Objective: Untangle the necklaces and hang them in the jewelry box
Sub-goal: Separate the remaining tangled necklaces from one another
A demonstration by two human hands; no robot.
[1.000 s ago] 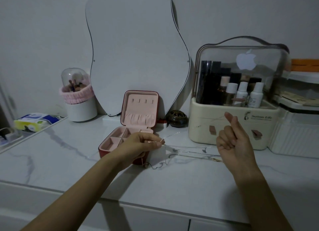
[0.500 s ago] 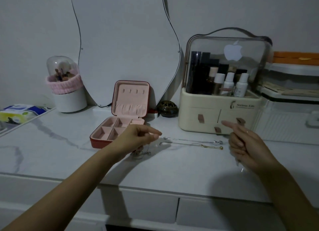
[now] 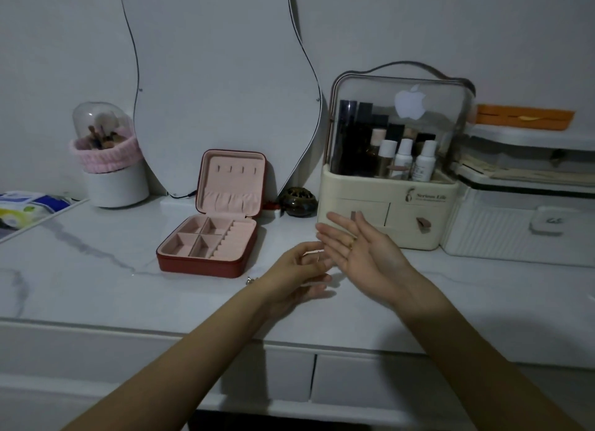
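While the right hand (image 3: 357,250) lies flat and open with a small gold piece on its palm, the left hand (image 3: 301,274) beside it pinches a thin necklace (image 3: 311,253), which could snag or knot if tugged toward the jewelry box (image 3: 209,247) to its left.

The desk (image 3: 96,276) top looks like smooth white marble with grey veins. The jewelry box (image 3: 209,247) has a dull red shell — perhaps leatherette — and a matt pink, velvety lining. Toward the back right edge, the cosmetics case (image 3: 386,186) is cream plastic under a clear glossy cover. A fluffy pink cloth band wraps the brush holder (image 3: 109,160) at back left.
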